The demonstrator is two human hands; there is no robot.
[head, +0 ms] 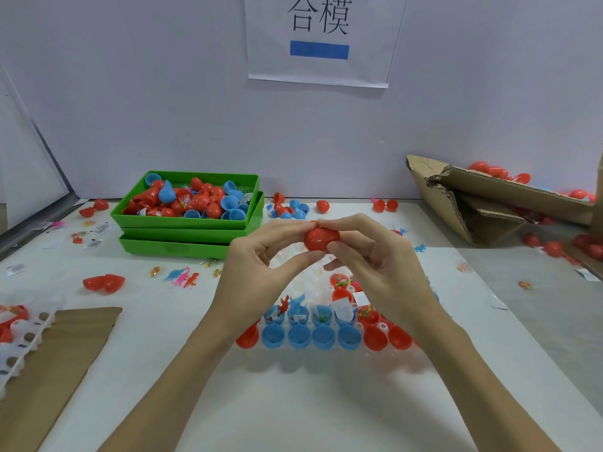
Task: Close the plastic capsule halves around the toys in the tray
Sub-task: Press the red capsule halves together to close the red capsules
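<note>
Capsule (321, 239), red and egg-shaped, is sitting between my two hands, raised above the white tray (329, 353) near the middle of the table (293, 402). My left hand (257, 265) is pinching it from the left, thumb under it and forefinger over the top. My right hand (375, 259) is pinching it from the right in the same way, its fingers curling round the far end. I am holding the two halves together; whether the seam is fully snapped I cannot tell.

Below my hands the tray is holding rows of open halves: four blue cups (311, 336) in the near row with red cups (386, 337) to their right, and behind them blue halves carrying small toys (295, 305) and slips of paper.

Farther back on the left, stacked green bins (192, 230) are holding a heap of loose red and blue halves. An open red shell (104, 283) is lying on the table to the left, with little plastic dinosaurs (182, 277) just beside it. A flat cardboard sheet (58, 360) is lying at the near left, with another white tray (19, 347) overlapping its left edge. A torn cardboard box (483, 203) is lying at the far right, red capsules scattered around it. A paper sign (318, 40) is hanging on the wall.
</note>
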